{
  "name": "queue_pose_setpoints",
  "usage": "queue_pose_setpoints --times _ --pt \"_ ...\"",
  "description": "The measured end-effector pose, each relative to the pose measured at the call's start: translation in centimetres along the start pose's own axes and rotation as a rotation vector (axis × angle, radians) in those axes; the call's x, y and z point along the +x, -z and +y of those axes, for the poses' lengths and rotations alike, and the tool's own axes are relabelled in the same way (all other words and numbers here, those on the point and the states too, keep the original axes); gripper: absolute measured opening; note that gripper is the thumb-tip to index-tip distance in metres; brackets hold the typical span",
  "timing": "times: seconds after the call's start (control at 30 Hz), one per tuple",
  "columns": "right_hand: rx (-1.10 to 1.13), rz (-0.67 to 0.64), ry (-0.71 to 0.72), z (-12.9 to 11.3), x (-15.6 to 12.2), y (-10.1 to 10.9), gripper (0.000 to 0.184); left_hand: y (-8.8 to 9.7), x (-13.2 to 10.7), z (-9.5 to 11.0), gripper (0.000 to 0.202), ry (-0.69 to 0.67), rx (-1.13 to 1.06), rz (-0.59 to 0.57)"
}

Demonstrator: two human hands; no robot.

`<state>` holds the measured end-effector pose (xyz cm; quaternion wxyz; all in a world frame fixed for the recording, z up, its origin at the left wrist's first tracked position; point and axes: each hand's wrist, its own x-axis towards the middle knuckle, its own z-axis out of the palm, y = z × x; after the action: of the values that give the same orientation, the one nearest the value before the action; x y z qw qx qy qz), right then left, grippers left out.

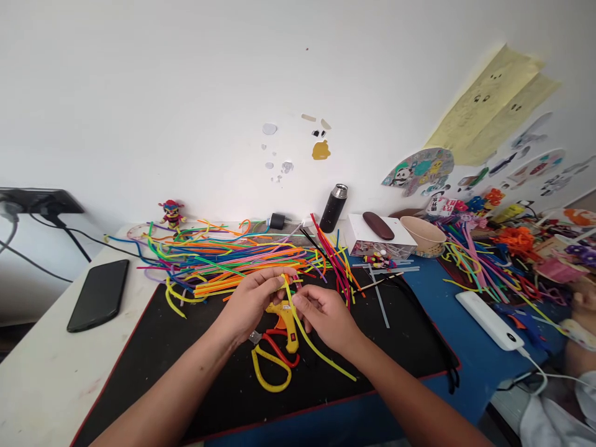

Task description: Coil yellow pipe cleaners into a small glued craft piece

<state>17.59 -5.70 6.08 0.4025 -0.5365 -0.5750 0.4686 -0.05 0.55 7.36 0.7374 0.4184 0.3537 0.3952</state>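
My left hand (261, 295) is closed, pinching the upper end of a yellow pipe cleaner (321, 352), which is bent over near the fingertips. My right hand (328, 313) pinches the same pipe cleaner just below that end. Its long tail slants down to the right over the black mat (223, 372). A small dark pink bit shows between the fingertips; its shape is too small to tell. Under my hands lie a yellow glue gun (291, 329) and scissors (271, 390) with yellow and red handles. Many-coloured pipe cleaners (223, 253) are heaped just beyond my hands.
Left lies a phone (99, 295). Along the wall stand a small figure (172, 212), a black flask (334, 208), a white box (361, 233) with a dark case (378, 225), and a basket (423, 236). A power bank (488, 320) lies right, near another person's arm (584, 310).
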Motion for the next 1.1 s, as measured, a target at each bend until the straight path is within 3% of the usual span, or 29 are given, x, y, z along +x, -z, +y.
queue_pose_setpoints --times 0.3,1.1 --pt "0.119 0.003 0.002 0.24 0.95 -1.09 0.050 -0.43 -0.06 -0.88 0.028 0.011 0.001 -0.024" --pt "0.208 -0.022 -0.093 0.17 0.59 -0.34 0.054 -0.54 -0.36 -0.45 0.037 0.120 -0.068 -0.110"
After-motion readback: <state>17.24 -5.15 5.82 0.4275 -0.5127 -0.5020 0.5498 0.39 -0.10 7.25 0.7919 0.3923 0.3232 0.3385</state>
